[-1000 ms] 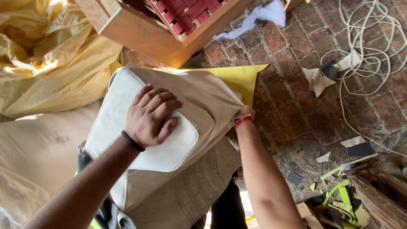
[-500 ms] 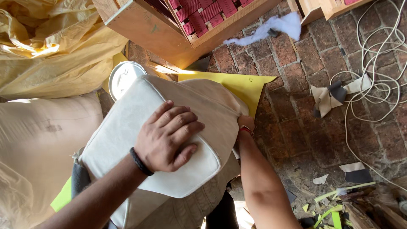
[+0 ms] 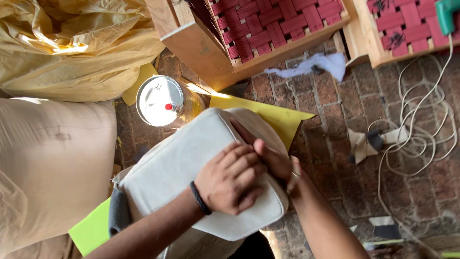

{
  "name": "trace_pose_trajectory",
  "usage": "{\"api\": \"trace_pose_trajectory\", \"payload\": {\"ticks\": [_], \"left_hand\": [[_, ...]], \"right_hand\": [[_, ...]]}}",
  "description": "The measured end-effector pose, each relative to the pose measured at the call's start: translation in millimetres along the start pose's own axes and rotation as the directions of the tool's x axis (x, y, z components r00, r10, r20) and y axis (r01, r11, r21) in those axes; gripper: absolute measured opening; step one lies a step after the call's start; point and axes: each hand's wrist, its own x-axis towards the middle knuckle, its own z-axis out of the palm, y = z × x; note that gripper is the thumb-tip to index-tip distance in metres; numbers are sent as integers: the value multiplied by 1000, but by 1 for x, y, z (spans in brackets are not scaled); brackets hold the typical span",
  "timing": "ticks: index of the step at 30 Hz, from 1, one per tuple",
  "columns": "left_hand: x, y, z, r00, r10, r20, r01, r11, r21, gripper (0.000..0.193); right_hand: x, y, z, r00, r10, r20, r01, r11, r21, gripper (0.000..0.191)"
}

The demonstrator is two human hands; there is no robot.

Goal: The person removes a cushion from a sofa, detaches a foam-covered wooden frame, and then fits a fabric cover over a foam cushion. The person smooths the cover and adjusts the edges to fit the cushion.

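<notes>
Head view, looking down onto a brick floor point(image 3: 335, 144). The left hand point(image 3: 230, 180), with a dark band at the wrist, lies palm-down on the top face of an off-white cushion point(image 3: 182, 163), its fingers point(image 3: 247, 158) spread flat and pressing rather than closed around anything. The right hand point(image 3: 275, 160) sits at the cushion's far right edge, touching the left hand's fingertips; its fingers curl over the fabric there, but whether they grip it cannot be told. The cushion lies tilted in the lower centre, over a sheet of yellow foam point(image 3: 278, 117). Just beyond its upper left corner stands a metal can point(image 3: 160, 100) with a red cap. Wooden frames with red webbing point(image 3: 268, 24) lie at the top, yellow plastic sheeting point(image 3: 72, 48) at upper left, and a coiled white cord point(image 3: 421, 124) at right.
</notes>
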Motion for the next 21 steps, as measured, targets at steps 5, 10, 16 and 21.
{"api": "trace_pose_trajectory", "payload": {"ticks": [5,10,16,21], "left_hand": [[4,0,-3,999,26,-42,-28,998,-61,45],[1,-14,-11,999,-16,-44,12,994,-106,43],[8,-25,-18,979,-194,-63,193,981,-32,39],[14,-39,-20,953,-297,-54,297,955,7,40]], "right_hand": [[104,1,-11,961,240,136,-256,959,123,98],[123,48,-31,916,379,132,-392,915,96,103],[76,128,-108,837,425,-344,-523,807,-276,86],[11,206,-195,549,494,-674,-724,684,-89,72]]}}
